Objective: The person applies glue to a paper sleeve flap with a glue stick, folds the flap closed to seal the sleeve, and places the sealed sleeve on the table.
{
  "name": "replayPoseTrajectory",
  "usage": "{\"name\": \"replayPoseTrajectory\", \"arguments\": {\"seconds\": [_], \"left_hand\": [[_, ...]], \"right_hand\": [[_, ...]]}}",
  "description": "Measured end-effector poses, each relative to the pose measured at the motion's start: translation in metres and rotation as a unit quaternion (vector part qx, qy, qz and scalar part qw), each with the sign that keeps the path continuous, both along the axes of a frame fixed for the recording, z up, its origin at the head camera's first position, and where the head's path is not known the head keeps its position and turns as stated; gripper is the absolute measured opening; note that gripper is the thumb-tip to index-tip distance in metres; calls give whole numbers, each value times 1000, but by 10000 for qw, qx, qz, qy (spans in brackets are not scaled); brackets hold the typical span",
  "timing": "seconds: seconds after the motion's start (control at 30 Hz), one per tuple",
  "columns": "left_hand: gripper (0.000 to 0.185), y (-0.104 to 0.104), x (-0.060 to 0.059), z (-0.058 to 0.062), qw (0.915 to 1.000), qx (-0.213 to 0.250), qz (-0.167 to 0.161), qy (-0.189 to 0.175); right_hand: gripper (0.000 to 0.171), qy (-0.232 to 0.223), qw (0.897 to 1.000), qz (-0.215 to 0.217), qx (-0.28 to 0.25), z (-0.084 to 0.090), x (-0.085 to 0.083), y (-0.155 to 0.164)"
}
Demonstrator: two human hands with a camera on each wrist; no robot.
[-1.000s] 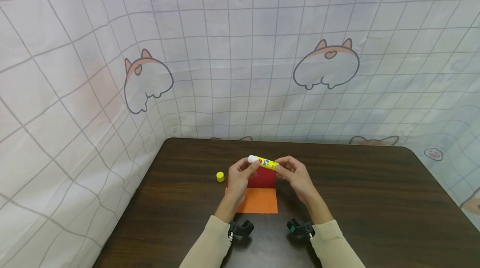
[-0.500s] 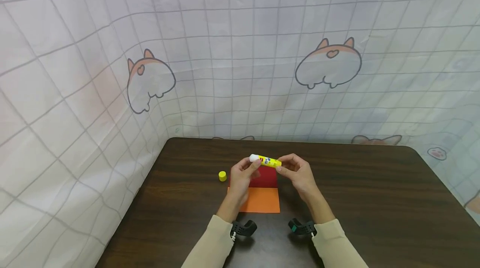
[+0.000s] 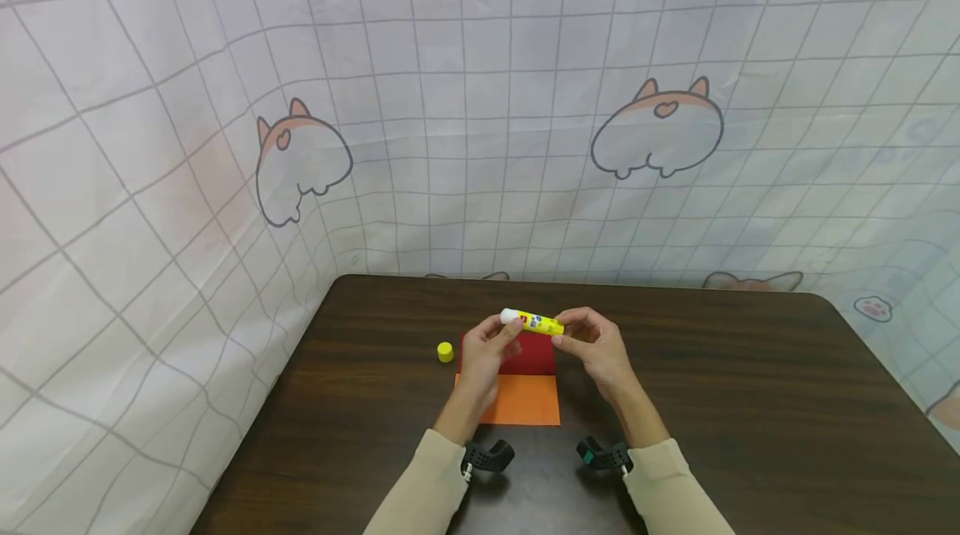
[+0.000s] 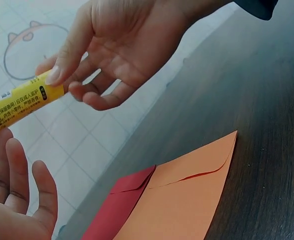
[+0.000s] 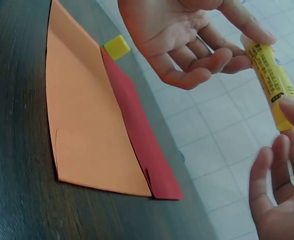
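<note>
A yellow glue stick [image 3: 542, 323] with a white end is held up level between both hands, above the table. My left hand [image 3: 482, 353] pinches it near the white end with thumb and fingers. At the yellow base end, my right hand [image 3: 596, 350] pinches it with thumb and forefinger. In the left wrist view the glue stick [image 4: 24, 104] shows printed black text. Below the hands lie an orange envelope [image 3: 525, 400] and, just beyond it, a red envelope [image 3: 534, 358]. The yellow cap [image 3: 445, 352] stands off on the table, left of the red envelope.
The dark wood table [image 3: 720, 385] reaches back to a white curtain [image 3: 480, 143] with a grid and cartoon animals, which also hangs along the left side. Black straps with cameras sit on both wrists.
Both hands keep the same grip on the glue stick. Hands, envelopes and cap all appear slightly further right in the head view, along with the background; otherwise the scene is unchanged.
</note>
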State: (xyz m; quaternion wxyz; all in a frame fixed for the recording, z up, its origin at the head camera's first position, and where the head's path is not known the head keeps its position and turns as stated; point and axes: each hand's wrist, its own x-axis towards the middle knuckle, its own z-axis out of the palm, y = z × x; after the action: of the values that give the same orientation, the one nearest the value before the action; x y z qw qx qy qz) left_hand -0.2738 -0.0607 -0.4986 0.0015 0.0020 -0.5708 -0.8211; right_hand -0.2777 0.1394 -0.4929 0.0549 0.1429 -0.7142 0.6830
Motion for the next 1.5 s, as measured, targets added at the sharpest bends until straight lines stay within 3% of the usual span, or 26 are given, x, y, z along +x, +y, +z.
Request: {"name": "replayPoseTrajectory", "arguments": {"seconds": [0.2,0.3,0.43,0.77,1.0,1.5], "left_hand": [[37,-1,-1,-1,9999,-91,24,89],[36,-1,0,0,9999,-83,5,138],[35,-2,0,0,9998,-44,-1,169],[38,-3,0,1,9999,-21,-30,96],[34,-2,1,1,10000,39,-28,80],[37,-2,0,1,10000,-30,36,84]], "right_hand": [[37,-761,9960,436,172,2,0,-1],[37,-1171,9920,468,71,1,-2,-1],[38,-1393,9894,401,1,1,-4,-1],[38,-1254,9909,498,-5,1,-5,2],[35,-1188,9927,227,-40,2,-3,1],[37,-541,9980,261,-201,-1,-2,1]]}}
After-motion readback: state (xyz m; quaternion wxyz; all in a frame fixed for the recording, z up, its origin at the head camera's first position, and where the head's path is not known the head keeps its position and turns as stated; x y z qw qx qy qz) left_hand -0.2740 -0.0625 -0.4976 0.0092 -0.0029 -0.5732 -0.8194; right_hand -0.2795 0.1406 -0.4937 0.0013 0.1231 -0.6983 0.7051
